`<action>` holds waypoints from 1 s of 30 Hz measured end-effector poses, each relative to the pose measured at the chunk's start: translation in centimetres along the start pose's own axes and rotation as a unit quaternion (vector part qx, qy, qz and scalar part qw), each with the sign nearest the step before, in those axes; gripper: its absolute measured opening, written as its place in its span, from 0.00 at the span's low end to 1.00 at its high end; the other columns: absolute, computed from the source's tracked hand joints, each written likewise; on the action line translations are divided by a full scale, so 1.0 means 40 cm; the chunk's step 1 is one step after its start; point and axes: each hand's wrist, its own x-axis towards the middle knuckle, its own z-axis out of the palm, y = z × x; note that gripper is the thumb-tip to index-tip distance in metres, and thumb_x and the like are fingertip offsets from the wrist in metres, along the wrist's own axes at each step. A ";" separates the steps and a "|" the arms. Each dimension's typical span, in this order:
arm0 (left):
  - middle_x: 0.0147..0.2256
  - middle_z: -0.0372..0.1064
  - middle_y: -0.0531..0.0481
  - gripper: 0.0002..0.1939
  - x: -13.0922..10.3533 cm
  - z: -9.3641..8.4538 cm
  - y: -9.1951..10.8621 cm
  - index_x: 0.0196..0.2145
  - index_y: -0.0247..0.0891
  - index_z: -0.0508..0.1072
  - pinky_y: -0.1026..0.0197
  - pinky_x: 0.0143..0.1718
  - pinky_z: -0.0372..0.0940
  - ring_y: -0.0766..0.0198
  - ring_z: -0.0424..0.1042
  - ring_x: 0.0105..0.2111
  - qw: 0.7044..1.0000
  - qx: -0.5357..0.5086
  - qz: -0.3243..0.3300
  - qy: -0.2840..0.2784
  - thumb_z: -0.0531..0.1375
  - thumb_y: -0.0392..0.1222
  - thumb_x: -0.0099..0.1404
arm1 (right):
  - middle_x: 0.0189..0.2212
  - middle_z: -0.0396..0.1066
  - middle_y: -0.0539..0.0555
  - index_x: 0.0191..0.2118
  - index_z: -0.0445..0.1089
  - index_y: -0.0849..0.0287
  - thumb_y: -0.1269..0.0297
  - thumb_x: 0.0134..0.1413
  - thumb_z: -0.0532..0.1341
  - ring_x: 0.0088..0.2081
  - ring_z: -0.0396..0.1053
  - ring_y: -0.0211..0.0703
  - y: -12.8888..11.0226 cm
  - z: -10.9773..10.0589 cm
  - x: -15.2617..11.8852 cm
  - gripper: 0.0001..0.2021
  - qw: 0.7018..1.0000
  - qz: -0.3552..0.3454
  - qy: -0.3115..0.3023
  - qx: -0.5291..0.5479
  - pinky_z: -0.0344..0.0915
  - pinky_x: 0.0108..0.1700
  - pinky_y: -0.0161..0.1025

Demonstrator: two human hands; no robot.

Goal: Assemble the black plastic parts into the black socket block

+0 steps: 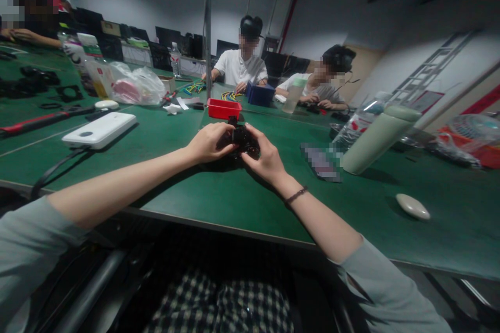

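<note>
Between my two hands, low over the green table, is a small black device (240,136) with a blocky body; its exact kind does not show. My left hand (213,141) grips it from the left, the fingers curled round its side and partly covering it. From the other side my right hand (266,155) holds it, thumb at the near edge and index finger at the top. A red plastic tray (224,108) sits just beyond the device. The lower part of the device is dark and hard to make out.
A white power bank (99,130) with a black cable lies at left, near red-handled pliers (39,122). To the right are a phone (321,162), a leaning green tumbler (380,138) and a pale mouse (413,206). Co-workers sit across the table (172,182) near a blue bin (261,94).
</note>
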 end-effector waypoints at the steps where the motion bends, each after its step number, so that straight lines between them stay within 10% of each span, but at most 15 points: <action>1: 0.39 0.73 0.40 0.17 0.000 0.000 0.001 0.46 0.34 0.68 0.51 0.43 0.68 0.54 0.73 0.39 1.000 0.002 0.000 0.002 0.57 0.48 0.65 | 0.61 0.65 0.59 0.64 0.56 0.56 0.72 0.52 0.61 0.61 0.64 0.50 0.000 0.000 0.000 0.32 1.000 0.001 -0.001 -0.001 0.63 0.63 0.53; 30: 0.35 0.74 0.41 0.21 0.000 -0.005 0.005 0.45 0.32 0.70 0.53 0.41 0.67 0.55 0.73 0.36 1.000 0.008 0.008 -0.005 0.55 0.54 0.66 | 0.60 0.65 0.58 0.63 0.57 0.55 0.74 0.50 0.60 0.62 0.63 0.49 0.003 0.001 0.001 0.33 1.000 -0.012 0.002 0.005 0.62 0.64 0.52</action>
